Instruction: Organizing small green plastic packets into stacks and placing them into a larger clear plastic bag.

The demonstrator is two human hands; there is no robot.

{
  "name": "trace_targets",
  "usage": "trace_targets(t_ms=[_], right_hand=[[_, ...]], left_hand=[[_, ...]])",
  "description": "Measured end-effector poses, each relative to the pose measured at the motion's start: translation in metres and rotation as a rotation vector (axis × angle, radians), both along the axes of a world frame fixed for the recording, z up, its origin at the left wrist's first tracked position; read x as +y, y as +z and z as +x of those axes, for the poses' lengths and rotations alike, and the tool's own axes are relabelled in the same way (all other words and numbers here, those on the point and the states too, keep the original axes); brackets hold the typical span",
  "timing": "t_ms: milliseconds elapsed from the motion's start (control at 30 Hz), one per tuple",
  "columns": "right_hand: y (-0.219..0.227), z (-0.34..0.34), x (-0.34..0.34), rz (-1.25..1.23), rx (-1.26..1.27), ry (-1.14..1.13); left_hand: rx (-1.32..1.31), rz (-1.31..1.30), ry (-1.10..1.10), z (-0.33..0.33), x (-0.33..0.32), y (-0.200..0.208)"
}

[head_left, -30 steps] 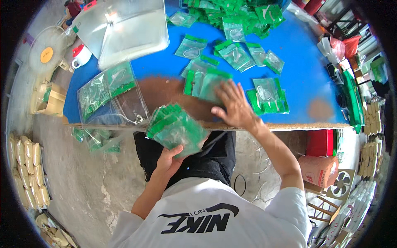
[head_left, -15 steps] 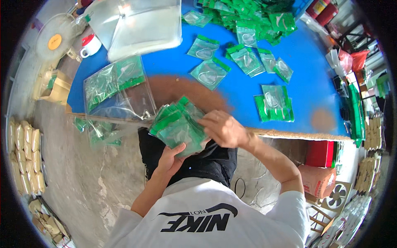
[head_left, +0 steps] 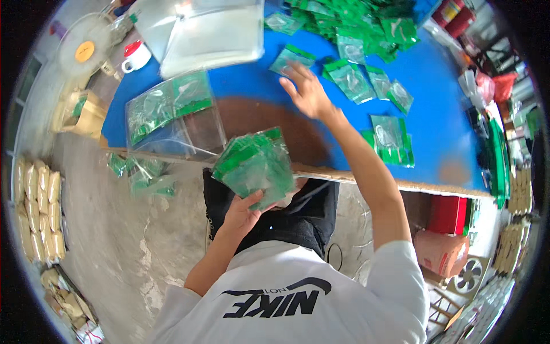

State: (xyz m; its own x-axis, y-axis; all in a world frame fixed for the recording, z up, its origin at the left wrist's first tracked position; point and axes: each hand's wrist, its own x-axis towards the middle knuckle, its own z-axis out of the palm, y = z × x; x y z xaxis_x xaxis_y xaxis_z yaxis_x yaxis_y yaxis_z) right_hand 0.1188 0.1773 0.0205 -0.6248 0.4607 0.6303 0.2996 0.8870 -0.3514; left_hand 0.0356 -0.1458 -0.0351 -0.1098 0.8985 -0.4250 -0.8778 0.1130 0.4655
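My left hand (head_left: 245, 213) grips a fanned stack of small clear packets with green header strips (head_left: 255, 166), thumb on top, just off the table's near edge. My right hand (head_left: 309, 94) reaches over the blue table, its fingers stretched out and the thumb apart. Its fingertips are at the near edge of a single packet (head_left: 291, 56) lying flat; whether they touch it I cannot tell. Further right lie several loose packets (head_left: 350, 83), with a thin curved item showing inside some. Nearer me is a small overlapping group of packets (head_left: 389, 140).
A big heap of packets (head_left: 366, 28) covers the far side. At left, a large clear bag (head_left: 172, 106) holds more packets, beside a stack of clear plastic sheets (head_left: 212, 40). A red-and-white mug (head_left: 136, 56) stands at the left edge. Packets hang below the table edge.
My right hand has moved from the stack out to the far packet. A packet that lay nearer on the table is gone from its place. My left hand still holds the stack.
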Motion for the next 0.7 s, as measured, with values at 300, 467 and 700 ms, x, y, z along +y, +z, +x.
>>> trace_targets(t_ms=[300,467,700], right_hand=[[0.015,0.063,-0.089,-0.198,-0.180,0.388],[-0.025,0.131,0.076,0.108,-0.132,-0.364],[-0.011,0.086,-0.047,-0.138,-0.536,-0.235]], left_hand=[[-0.040,0.020,0.069,-0.014,-0.010,0.006],[-0.019,-0.014,0.045,-0.011,-0.006,-0.002],[-0.098,0.064,0.012,-0.019,-0.028,-0.030]])
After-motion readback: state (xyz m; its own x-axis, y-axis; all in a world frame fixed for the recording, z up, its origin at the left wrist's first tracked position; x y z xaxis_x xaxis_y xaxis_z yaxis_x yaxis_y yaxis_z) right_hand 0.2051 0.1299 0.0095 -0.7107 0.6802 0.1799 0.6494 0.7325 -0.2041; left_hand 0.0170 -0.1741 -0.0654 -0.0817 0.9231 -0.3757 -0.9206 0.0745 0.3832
